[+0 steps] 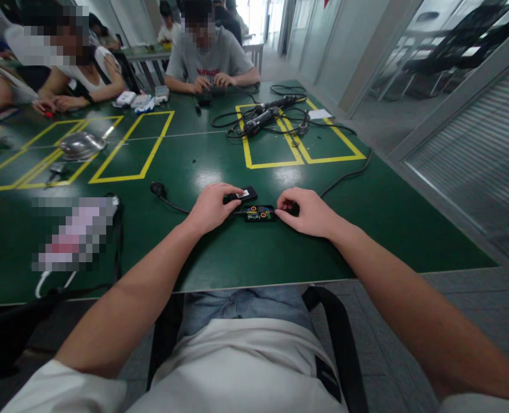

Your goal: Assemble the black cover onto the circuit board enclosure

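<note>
An open black case (260, 213) with a small circuit board and coloured parts inside lies on the green table in front of me. My left hand (214, 207) is closed on a black cover (246, 194) with a white label, held just behind the case. My right hand (303, 211) is at the case's right end, fingers curled and thumb and fingertip close together; whatever they hold is too small to make out. A black cable with a plug (158, 189) runs in from the left, and another cable (344, 179) leads away to the right.
Black tools with coiled cables (263, 119) lie across yellow tape frames at the back. A metal bowl-like part (81, 145) and a blurred-out object (77, 234) are at left. People sit across the table.
</note>
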Action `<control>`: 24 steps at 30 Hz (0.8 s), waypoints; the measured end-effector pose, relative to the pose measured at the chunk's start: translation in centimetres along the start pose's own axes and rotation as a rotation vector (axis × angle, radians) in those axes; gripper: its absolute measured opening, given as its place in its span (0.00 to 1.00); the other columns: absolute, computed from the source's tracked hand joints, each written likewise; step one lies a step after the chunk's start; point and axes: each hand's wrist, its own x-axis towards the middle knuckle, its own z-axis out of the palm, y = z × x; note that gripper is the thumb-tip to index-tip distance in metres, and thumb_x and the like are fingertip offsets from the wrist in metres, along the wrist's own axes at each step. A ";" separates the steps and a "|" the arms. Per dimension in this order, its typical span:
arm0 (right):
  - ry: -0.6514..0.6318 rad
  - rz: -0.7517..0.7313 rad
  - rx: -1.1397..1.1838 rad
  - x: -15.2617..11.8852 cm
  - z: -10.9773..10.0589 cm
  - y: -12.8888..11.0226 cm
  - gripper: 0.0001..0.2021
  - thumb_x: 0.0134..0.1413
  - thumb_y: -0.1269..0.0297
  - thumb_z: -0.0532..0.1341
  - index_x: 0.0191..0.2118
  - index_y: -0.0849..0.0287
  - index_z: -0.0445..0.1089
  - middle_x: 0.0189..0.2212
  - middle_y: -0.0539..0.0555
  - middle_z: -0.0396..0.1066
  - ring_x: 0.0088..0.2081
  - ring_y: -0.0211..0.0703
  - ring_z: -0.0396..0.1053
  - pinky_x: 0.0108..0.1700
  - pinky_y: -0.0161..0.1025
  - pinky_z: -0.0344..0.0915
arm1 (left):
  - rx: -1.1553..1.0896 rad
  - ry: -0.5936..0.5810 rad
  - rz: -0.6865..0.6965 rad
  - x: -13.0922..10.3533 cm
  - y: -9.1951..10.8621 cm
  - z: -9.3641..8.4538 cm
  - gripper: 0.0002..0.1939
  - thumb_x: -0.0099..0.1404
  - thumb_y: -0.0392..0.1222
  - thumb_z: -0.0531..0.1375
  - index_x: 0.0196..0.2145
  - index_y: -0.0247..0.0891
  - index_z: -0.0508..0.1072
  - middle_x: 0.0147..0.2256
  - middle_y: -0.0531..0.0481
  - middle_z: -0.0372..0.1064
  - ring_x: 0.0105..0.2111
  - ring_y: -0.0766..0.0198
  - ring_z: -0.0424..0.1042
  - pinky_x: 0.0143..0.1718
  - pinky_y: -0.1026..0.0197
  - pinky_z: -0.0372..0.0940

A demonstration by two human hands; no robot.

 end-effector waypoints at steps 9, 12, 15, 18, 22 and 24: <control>-0.023 0.005 -0.025 -0.1 -0.2 0.3 0.06 0.47 0.70 0.63 0.33 0.53 0.68 0.31 0.53 0.74 0.34 0.49 0.69 0.42 0.44 0.64 | -0.246 -0.142 0.239 -0.5 1.1 -0.8 0.16 0.75 0.43 0.67 0.58 0.46 0.87 0.56 0.44 0.84 0.54 0.53 0.82 0.55 0.52 0.76; -0.031 0.005 -0.028 0.0 -0.3 0.1 0.06 0.47 0.70 0.63 0.33 0.52 0.67 0.30 0.52 0.74 0.34 0.49 0.67 0.41 0.44 0.63 | -0.242 -0.234 0.270 -0.5 1.2 -0.9 0.15 0.75 0.43 0.67 0.56 0.47 0.88 0.54 0.45 0.85 0.53 0.53 0.82 0.62 0.49 0.74; -0.034 0.009 -0.030 0.0 -0.3 -0.1 0.07 0.47 0.69 0.63 0.32 0.52 0.66 0.30 0.52 0.73 0.34 0.48 0.67 0.41 0.44 0.63 | -0.202 -0.223 0.259 -0.5 1.3 -1.0 0.15 0.76 0.43 0.67 0.57 0.47 0.87 0.55 0.44 0.85 0.54 0.52 0.82 0.64 0.47 0.73; -0.029 0.005 -0.024 0.0 -0.4 -0.1 0.07 0.47 0.69 0.63 0.32 0.52 0.66 0.30 0.52 0.73 0.33 0.48 0.67 0.41 0.44 0.63 | -0.166 -0.224 0.234 -0.6 1.5 -1.1 0.16 0.77 0.44 0.66 0.59 0.49 0.87 0.53 0.46 0.86 0.53 0.52 0.82 0.64 0.46 0.73; -0.022 0.016 -0.020 -0.1 -0.3 -0.1 0.07 0.47 0.69 0.63 0.32 0.52 0.65 0.30 0.52 0.73 0.33 0.49 0.68 0.41 0.45 0.64 | -0.149 -0.236 0.224 -0.7 1.5 -1.0 0.16 0.77 0.45 0.67 0.59 0.50 0.86 0.54 0.46 0.86 0.53 0.51 0.82 0.62 0.46 0.72; -0.017 0.020 -0.018 -0.1 -0.3 -0.1 0.07 0.46 0.69 0.64 0.32 0.51 0.66 0.30 0.52 0.73 0.33 0.49 0.68 0.40 0.45 0.65 | -0.134 -0.238 0.238 -0.7 1.6 -1.0 0.16 0.75 0.44 0.68 0.59 0.49 0.86 0.55 0.46 0.85 0.54 0.51 0.81 0.64 0.45 0.71</control>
